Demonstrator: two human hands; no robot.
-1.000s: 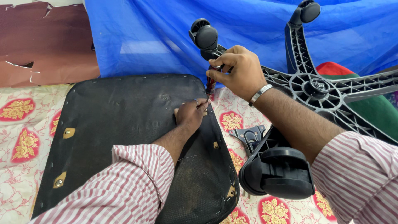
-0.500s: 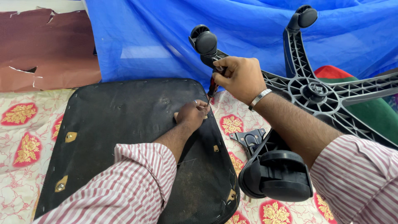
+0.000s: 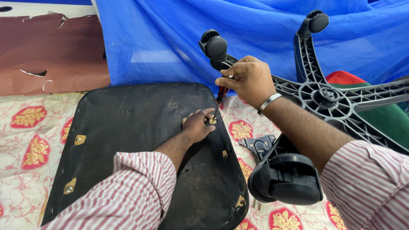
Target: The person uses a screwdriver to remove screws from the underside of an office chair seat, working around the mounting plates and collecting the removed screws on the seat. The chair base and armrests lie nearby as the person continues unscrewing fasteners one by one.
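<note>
A person's left hand presses curled fingers onto a small brass bracket near the right edge of a black chair seat panel, which lies underside-up on a floral cloth. The right hand is closed around a red-handled screwdriver, just above that edge. A black five-star caster base crowds the right side; bare cloth lies open to the left.

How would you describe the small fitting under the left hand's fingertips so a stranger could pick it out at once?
Start at the black seat panel lying on the floral cloth. Follow its right edge up to the left hand; its fingertips rest on a small brass-coloured bracket. Unlike the other brass brackets, it sits directly below the red-handled tool in the right hand.
</note>
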